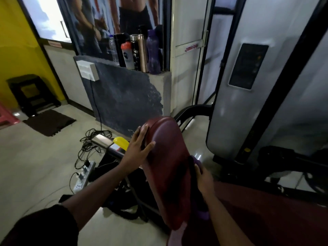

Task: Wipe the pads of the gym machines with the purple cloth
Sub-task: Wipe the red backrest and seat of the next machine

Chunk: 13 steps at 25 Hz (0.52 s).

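— Where was the purple cloth [198, 161] found?
— It was bunched under the right hand [204, 178] and gripped against the right edge of the maroon backrest pad [166, 167]. The fingertips were hidden behind that edge.
— And the pad's lie?
— Its long axis was tilted up and away from that hand, so most of the face was seen above and to its left. The upper left rim was pressed by the left hand [137, 148], fingers spread, thumb on the face.
— What was around?
— A grey weight-stack shroud [239, 86] was near the right hand's outer side. A power strip [83, 176] and cables [88, 139] were seen on the floor below the left hand.
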Each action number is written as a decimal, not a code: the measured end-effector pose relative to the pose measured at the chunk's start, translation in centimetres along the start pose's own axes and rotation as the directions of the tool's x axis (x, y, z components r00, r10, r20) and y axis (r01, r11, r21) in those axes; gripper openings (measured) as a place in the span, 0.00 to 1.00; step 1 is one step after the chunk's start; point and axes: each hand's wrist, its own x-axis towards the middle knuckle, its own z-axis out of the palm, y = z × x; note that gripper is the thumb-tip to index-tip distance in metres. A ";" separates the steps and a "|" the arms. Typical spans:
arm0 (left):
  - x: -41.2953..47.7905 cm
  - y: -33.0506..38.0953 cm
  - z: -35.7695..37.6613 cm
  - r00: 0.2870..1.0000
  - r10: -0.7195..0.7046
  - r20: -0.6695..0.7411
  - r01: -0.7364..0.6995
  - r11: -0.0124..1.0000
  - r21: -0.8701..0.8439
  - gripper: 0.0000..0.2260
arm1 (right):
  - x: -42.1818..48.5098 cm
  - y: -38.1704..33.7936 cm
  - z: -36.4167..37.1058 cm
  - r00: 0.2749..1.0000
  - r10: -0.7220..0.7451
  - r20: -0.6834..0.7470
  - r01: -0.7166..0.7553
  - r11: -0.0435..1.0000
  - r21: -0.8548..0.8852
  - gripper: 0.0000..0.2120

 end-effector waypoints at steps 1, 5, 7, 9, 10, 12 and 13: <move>-0.6 -0.2 -0.8 1.000 0.006 0.028 -0.006 1.000 0.004 0.30 | -1.0 -0.7 -0.5 1.000 0.004 0.011 -0.003 1.000 -0.017 0.24; -3.5 -0.4 -3.1 0.988 0.083 0.134 -0.076 0.996 -0.053 0.30 | -6.5 -3.1 -1.4 0.999 0.046 -0.009 -0.045 0.999 0.016 0.23; -5.3 -0.4 -3.8 0.966 0.190 0.176 -0.182 0.981 -0.060 0.29 | -8.7 -3.6 -1.6 0.996 0.086 -0.026 -0.086 0.996 -0.016 0.22; -7.0 -0.4 -4.1 0.898 0.336 0.283 -0.323 0.942 -0.092 0.30 | -11.3 -3.2 -1.7 0.988 0.110 -0.110 -0.124 0.985 -0.124 0.27; -7.6 -0.5 -4.0 0.857 0.385 0.342 -0.370 0.923 -0.111 0.29 | -12.7 -2.5 -1.8 0.983 0.127 -0.135 -0.148 0.976 -0.159 0.25; -8.8 -0.1 -3.0 0.753 0.461 0.470 -0.427 0.885 -0.183 0.29 | -16.3 -1.1 -2.5 0.966 0.184 -0.181 -0.222 0.950 -0.220 0.27; -9.5 0.3 -2.2 0.696 0.490 0.525 -0.443 0.868 -0.223 0.29 | -18.2 -0.8 -3.2 0.955 0.220 -0.200 -0.270 0.923 -0.273 0.29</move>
